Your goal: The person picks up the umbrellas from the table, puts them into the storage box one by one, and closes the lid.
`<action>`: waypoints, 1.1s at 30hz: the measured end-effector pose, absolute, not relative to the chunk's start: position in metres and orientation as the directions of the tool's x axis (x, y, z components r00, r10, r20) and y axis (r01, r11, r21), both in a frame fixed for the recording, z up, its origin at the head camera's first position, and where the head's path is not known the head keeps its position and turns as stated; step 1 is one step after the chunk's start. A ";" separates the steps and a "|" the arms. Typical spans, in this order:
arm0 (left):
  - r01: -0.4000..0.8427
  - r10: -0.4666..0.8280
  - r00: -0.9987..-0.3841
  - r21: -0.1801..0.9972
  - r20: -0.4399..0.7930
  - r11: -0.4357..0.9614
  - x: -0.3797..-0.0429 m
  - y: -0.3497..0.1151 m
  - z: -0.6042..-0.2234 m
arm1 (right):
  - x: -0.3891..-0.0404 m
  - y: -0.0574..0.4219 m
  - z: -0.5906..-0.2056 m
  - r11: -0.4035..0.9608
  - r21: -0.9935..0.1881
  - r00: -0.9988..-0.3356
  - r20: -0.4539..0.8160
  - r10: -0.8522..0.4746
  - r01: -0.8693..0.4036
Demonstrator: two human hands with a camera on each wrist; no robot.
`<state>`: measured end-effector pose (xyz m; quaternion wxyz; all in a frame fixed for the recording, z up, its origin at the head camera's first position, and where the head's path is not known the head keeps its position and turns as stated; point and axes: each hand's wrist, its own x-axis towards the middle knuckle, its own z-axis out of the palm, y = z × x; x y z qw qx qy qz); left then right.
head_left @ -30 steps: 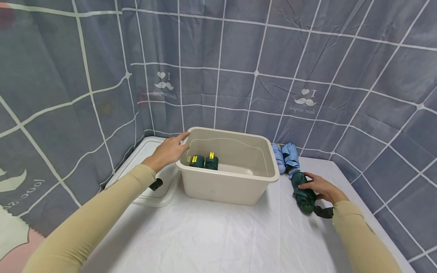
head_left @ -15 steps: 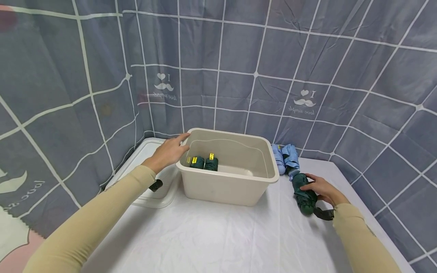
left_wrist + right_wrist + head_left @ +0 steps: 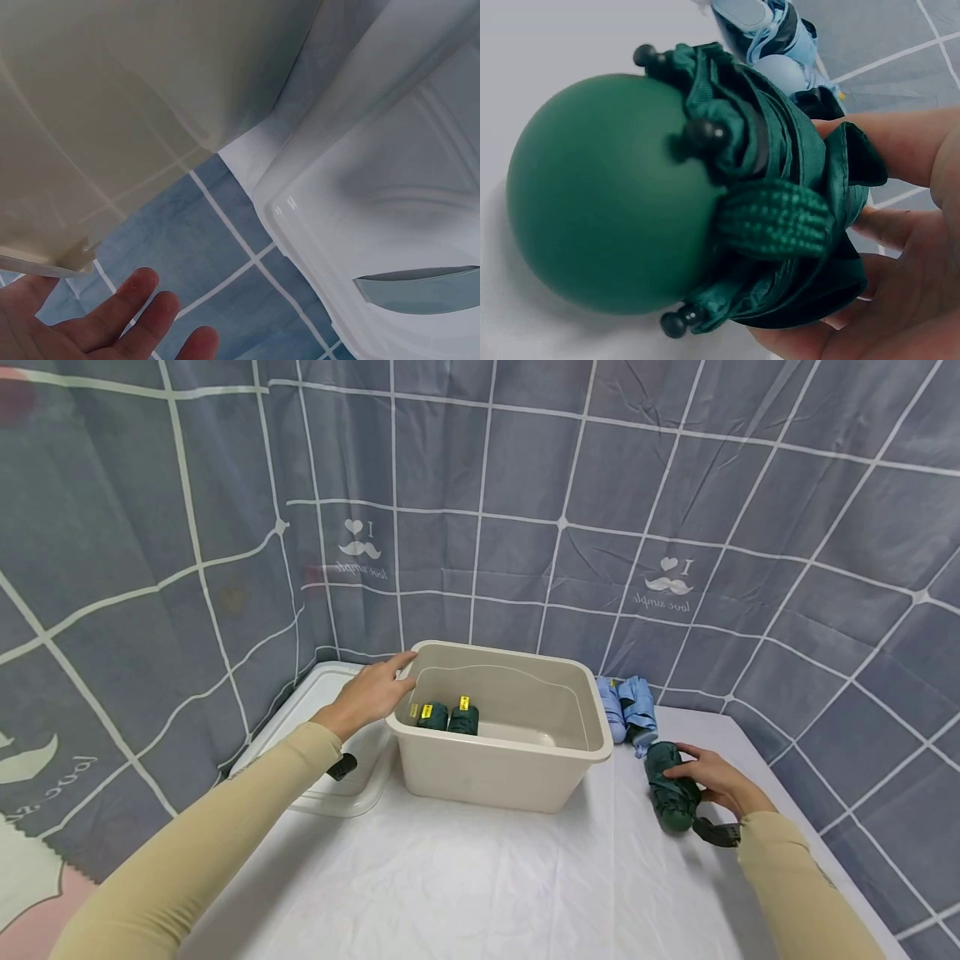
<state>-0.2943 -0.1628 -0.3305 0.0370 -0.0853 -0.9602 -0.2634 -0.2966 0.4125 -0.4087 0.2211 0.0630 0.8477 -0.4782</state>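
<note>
My right hand [image 3: 716, 781] grips a folded dark green umbrella [image 3: 671, 789] at the right of the table, thumb on top and fingers round its far side. The right wrist view shows the umbrella's rounded green handle end [image 3: 615, 195], black rib tips and a textured strap. My left hand [image 3: 375, 693] rests at the left rim of a beige plastic bin [image 3: 487, 777], thumb and index finger at the edge. In the left wrist view, its other fingers [image 3: 154, 322] hang loosely outside the bin. Two dark green umbrellas [image 3: 463, 720] with yellow tags lie inside the bin's left end.
Two folded light blue umbrellas [image 3: 637, 706] lie right of the bin, just beyond the held one. A white lid [image 3: 330, 797] lies at the left, partly under my left forearm. A grey checked curtain [image 3: 525, 468] surrounds the white-covered table [image 3: 480, 877].
My right hand and the green umbrella have shifted slightly right and toward me, away from the blue umbrellas. The left hand and the bin stay practically still.
</note>
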 end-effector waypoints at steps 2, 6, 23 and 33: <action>0.184 0.145 -0.983 0.499 0.116 0.847 -0.294 -0.163 -0.330 | -0.297 0.413 -0.406 0.532 -0.787 -0.896 -0.430 -0.112 0.311; 0.183 0.144 -0.983 0.497 0.117 0.848 -0.294 -0.164 -0.331 | -0.298 0.412 -0.397 0.518 -0.802 -0.900 -0.416 -0.129 0.297; 0.185 0.151 -0.983 0.496 0.108 0.848 -0.296 -0.164 -0.331 | -0.303 0.379 -0.327 0.565 -0.806 -0.924 -0.334 -0.188 0.176; 0.180 0.146 -0.983 0.500 0.107 0.847 -0.296 -0.164 -0.331 | -0.308 0.342 -0.281 0.617 -0.782 -0.941 -0.269 -0.205 0.089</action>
